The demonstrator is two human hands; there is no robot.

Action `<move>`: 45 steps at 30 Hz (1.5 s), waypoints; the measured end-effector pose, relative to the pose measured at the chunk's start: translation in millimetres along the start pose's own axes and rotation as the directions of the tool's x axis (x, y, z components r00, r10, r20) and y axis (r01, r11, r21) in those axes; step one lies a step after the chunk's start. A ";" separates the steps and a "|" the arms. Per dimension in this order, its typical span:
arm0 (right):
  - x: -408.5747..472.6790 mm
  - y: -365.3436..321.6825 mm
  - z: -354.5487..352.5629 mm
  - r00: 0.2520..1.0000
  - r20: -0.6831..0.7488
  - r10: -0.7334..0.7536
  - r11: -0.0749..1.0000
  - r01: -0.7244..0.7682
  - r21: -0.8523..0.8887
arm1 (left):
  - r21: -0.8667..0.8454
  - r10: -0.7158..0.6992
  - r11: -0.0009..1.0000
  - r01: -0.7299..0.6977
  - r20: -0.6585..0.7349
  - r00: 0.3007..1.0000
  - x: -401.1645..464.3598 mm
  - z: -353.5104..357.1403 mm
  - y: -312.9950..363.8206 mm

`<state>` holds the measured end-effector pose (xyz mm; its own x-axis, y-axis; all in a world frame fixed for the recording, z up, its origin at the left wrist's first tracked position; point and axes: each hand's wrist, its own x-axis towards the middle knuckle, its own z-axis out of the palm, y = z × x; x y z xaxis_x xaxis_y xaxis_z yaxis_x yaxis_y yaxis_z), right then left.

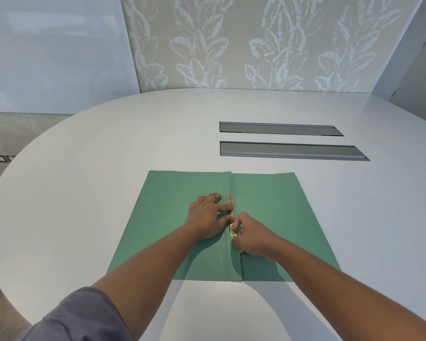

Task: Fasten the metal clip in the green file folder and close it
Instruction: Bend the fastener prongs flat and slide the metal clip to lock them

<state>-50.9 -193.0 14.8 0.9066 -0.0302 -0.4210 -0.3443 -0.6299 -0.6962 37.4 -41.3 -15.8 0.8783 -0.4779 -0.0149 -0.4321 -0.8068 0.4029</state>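
A green file folder (172, 217) lies open and flat on the white table, its spine running away from me. A brass metal clip (230, 198) sits along the spine at the middle. My left hand (207, 217) rests on the left flap, with its fingertips pressing on the clip. My right hand (252, 238) is on the right of the spine, its fingers pinched on the near end of the clip and on a thin metal prong that sticks out below the hand. Both hands hide the middle of the clip.
The white rounded table (108, 148) spreads out on all sides of the folder. Two long grey recessed slots (280, 129) (293, 151) lie in the tabletop beyond the folder, to the right. A patterned wall stands behind the table.
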 end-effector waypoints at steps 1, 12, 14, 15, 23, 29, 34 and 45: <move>-0.6 -0.9 -1.5 1.000 0.012 0.006 1.000 -0.006 -0.001 | 0.000 -0.002 1.000 0.002 0.002 1.000 0.3 -0.2 0.1; 9.8 -5.2 -7.7 0.999 -0.046 -0.021 0.998 0.024 0.059 | -0.010 -0.011 1.000 0.011 0.017 1.000 1.6 -2.0 0.1; 19.6 -3.4 -10.5 0.990 -0.141 -0.023 0.987 0.045 0.156 | -0.012 -0.008 1.000 0.008 0.015 1.000 1.4 -1.5 0.1; 25.1 -2.5 -12.7 0.984 -0.179 -0.017 0.976 0.055 0.212 | -0.012 -0.007 1.000 0.007 0.015 1.000 1.3 -1.4 0.2; 57.5 0.1 -21.4 0.946 -0.308 -0.099 0.907 0.213 0.362 | -0.014 0.008 1.000 -0.007 0.016 1.000 -0.1 -2.3 0.4; 81.2 -5.8 -26.2 0.928 -0.356 -0.112 0.898 0.248 0.364 | -0.009 0.014 1.000 -0.013 0.020 1.000 0.6 -1.4 -0.5; 94.3 -4.7 -34.7 0.927 -0.362 -0.098 0.922 0.222 0.319 | -0.019 0.016 1.000 -0.015 0.011 1.000 1.7 -0.6 -1.2; 121.0 -1.8 -43.9 0.884 -0.324 -0.337 0.941 0.302 -0.153 | -0.020 0.018 1.000 -0.018 0.019 1.000 2.7 -0.1 -1.7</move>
<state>70.2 -229.6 -9.4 0.9966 -0.0657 0.0507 -0.0122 -0.7207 -0.6931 40.5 -41.2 -16.4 0.8662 -0.4990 -0.0253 -0.4433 -0.7910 0.4216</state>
